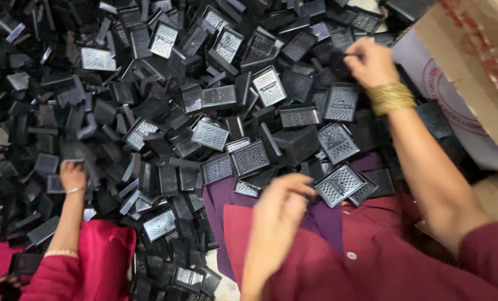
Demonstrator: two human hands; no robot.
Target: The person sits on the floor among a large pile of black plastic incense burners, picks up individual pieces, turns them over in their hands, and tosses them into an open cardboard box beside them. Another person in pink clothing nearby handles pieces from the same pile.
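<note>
Right at the lap's edge, the left hand (pixel 279 203) has its fingers pinched together on the rim of a black plastic grille tray (pixel 338 184), a small square piece with a perforated, pale-looking face and a raised frame, which sits tilted at about five o'clock of the pile's middle, half on the purple cloth (pixel 321 220) of the person's clothing. Judging by its thin walls and moulded look, the tray should be light and stiff, a little slick on the flat mesh, so the raised frame edge or a corner is the sound place to take it; the mesh itself looks the weakest part. Up at about one o'clock, the right hand (pixel 369 61), with gold bangles (pixel 391 97) on its wrist, is closed around something dark in the heap, though what exactly it grips cannot be told, since the fingers cover it. Around both hands spreads the heap of black trays (pixel 215 111), tumbled at all angles, some face up showing the grid, some on edge, many overlapping and touching. At two to three o'clock a cardboard box flap (pixel 472 67) leans over the heap's margin, with a white sheet bearing a red round stamp just beneath it. At about eight o'clock another person's hand (pixel 73 174), in a bright pink-red sleeve (pixel 87 259) with a thin bracelet, rests on the trays, well apart from the wearer's own hands.
</note>
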